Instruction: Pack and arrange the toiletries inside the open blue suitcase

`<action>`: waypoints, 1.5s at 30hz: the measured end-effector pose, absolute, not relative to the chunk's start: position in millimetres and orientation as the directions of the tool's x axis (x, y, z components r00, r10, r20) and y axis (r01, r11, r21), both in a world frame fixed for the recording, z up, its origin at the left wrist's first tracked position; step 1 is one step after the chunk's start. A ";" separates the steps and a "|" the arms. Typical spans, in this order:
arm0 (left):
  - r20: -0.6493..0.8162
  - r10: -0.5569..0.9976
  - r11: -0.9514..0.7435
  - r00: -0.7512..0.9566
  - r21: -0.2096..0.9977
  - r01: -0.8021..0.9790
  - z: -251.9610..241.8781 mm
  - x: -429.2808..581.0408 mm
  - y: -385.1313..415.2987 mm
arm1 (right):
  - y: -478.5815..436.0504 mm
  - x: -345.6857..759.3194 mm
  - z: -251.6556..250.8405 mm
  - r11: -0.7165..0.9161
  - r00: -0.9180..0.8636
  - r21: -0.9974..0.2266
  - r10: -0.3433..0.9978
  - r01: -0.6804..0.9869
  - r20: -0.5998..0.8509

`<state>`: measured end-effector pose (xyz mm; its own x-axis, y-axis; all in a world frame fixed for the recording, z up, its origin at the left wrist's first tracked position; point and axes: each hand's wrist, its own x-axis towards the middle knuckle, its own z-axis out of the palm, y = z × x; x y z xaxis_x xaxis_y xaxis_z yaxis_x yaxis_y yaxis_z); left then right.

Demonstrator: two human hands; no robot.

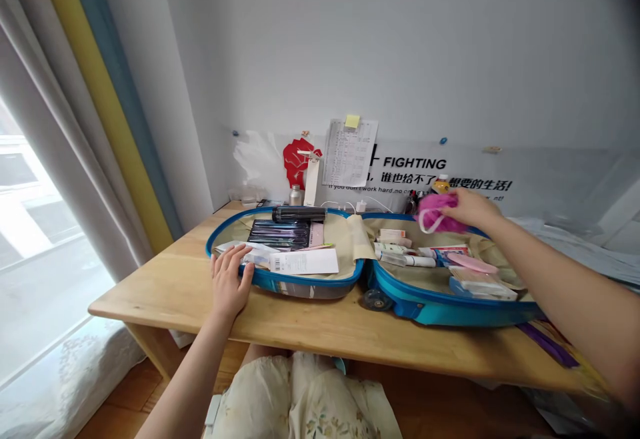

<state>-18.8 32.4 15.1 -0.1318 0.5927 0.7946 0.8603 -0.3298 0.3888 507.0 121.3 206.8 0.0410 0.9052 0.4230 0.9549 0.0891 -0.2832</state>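
A small blue suitcase [311, 283] lies opened flat on the wooden table, its two halves side by side. My left hand [231, 280] rests on the near left rim of the left half, fingers stretched over the edge. Inside that half are a dark brush set [280, 233], a black cylindrical item [300, 214] and a white box [305, 262]. Above the right half, my right hand [467, 208] grips a magenta cloth pouch [436, 211] with a white strap. Below it sit white tubes [420, 261], a pink oval item [473, 263] and a box of cotton swabs [483, 282].
The wooden table [160, 292] stands against a wall. Along its back are a metal bottle [295, 195], a white lamp [312, 179], a white charger [361, 206] and an orange-capped bottle [441, 184]. A purple strap [547, 344] lies at the front right. Curtains [95, 106] hang left.
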 end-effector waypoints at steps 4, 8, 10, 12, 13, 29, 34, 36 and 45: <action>0.792 0.595 -0.332 -0.135 0.395 0.857 13.7 -19.3 33.1 | 123.3 379.1 216.0 0.200 -0.052 -0.342 0.917 0.918 0.395; 0.792 0.596 -0.338 -0.129 0.394 0.855 14.5 -19.4 32.9 | 130.3 244.5 203.1 0.445 -0.332 -0.352 0.881 0.824 0.337; 0.797 0.590 -0.343 -0.127 0.391 0.854 15.4 -18.9 32.3 | 136.1 189.0 193.5 0.520 -0.424 -0.359 0.849 0.775 0.316; 0.802 0.585 -0.349 -0.123 0.386 0.854 16.0 -18.5 31.7 | 142.2 145.5 183.6 0.545 -0.451 -0.377 0.836 0.749 0.313; 0.803 0.583 -0.352 -0.120 0.382 0.854 16.1 -18.4 31.6 | 145.0 128.6 178.5 0.545 -0.451 -0.389 0.836 0.743 0.313; 0.800 0.589 -0.353 -0.115 0.382 0.854 15.6 -19.3 31.4 | 163.5 175.8 179.7 0.520 -0.585 -0.620 0.802 0.587 0.119; 0.792 0.599 -0.347 -0.119 0.390 0.853 14.6 -20.0 31.8 | 162.5 306.9 200.4 0.372 -0.369 -0.626 0.919 0.685 0.142; 0.793 0.596 -0.345 -0.123 0.391 0.853 14.5 -20.0 32.2 | 157.7 359.1 197.8 0.288 -0.266 -0.591 0.956 0.754 0.127; 0.804 0.583 -0.348 -0.114 0.374 0.859 14.5 -20.4 32.0 | 131.3 467.4 150.6 0.078 -0.153 -0.360 0.971 0.930 -0.186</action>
